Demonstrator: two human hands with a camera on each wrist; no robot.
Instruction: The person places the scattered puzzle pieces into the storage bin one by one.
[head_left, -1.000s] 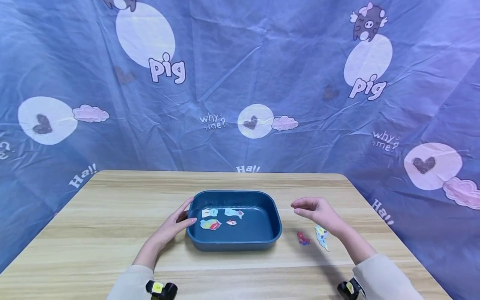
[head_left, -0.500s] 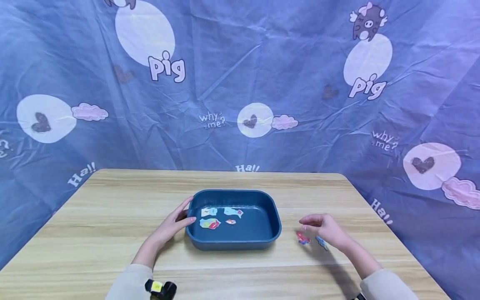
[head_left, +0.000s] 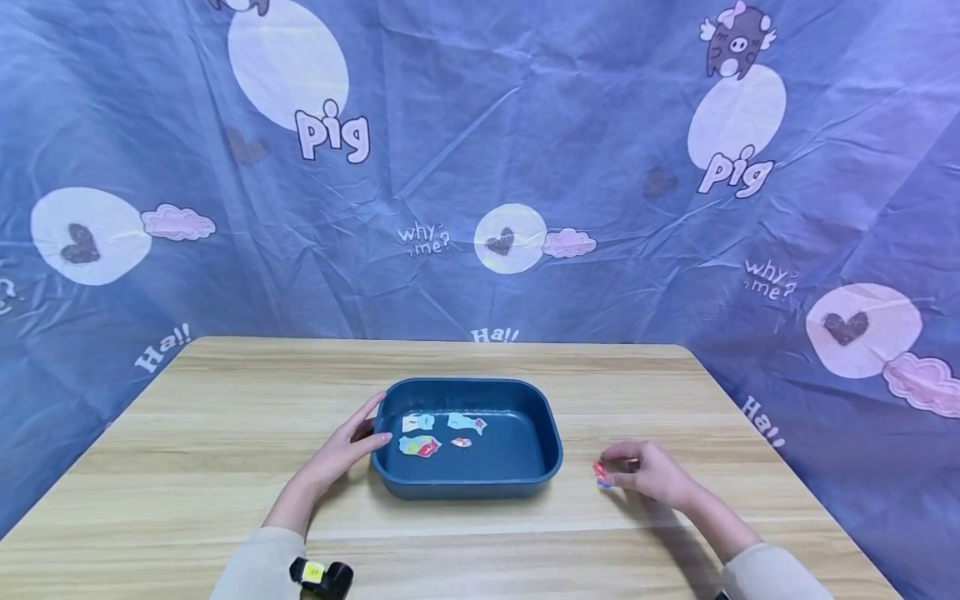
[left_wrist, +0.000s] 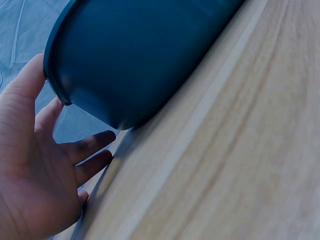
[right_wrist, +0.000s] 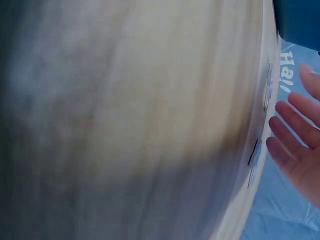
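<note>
Sticker (head_left: 602, 474), red, sits right of the blue tray (head_left: 551, 454) near the table (head_left: 225, 400)'s front edge, under your right hand (head_left: 651, 473)'s fingertips; grip unclear. Tray holds four stickers (head_left: 420, 447); your left hand (head_left: 341, 454) rests open on its left rim. Backdrop (head_left: 480, 125) reads "pig", "why me?", "Ha!!".

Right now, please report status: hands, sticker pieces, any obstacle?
Left hand steadies blue tray at its left end. Right hand touches red sticker piece on table. Nothing between them.
</note>
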